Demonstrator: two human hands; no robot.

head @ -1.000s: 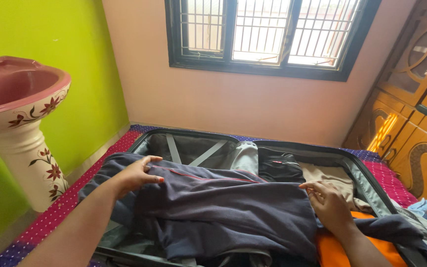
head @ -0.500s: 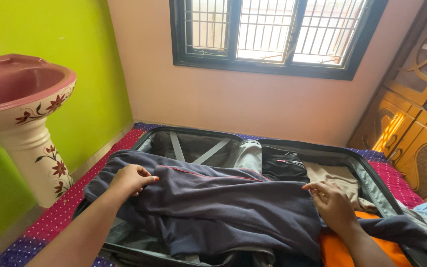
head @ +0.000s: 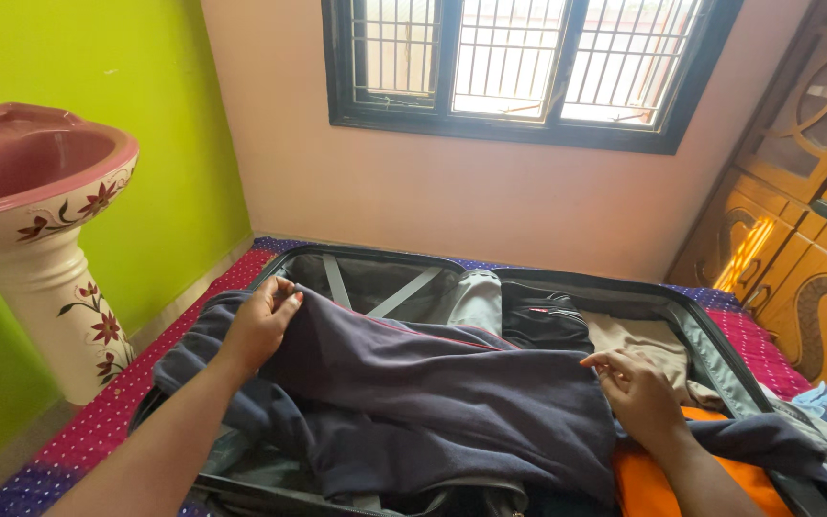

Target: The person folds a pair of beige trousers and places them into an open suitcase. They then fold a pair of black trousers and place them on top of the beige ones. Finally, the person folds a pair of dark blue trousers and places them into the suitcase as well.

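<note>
Left hand (head: 262, 324) pinching dark blue top (head: 433, 393), right hand (head: 636, 393) flat on it. Half folded over open suitcase (head: 691, 325); not yet tucked in.

This is a room in a home. A barred window with a dark frame (head: 519, 72) sits high in a plain peach wall. Below it, an open dark hard-shell suitcase (head: 624, 292) filled with clothes lies on a red and purple dotted floor mat (head: 107, 407). Left of the suitcase stands a maroon and cream ceramic pedestal washbasin with flower patterns (head: 35, 206) against a lime-green wall. Right of the suitcase stands a carved, glossy wooden wardrobe (head: 796, 230).
</note>
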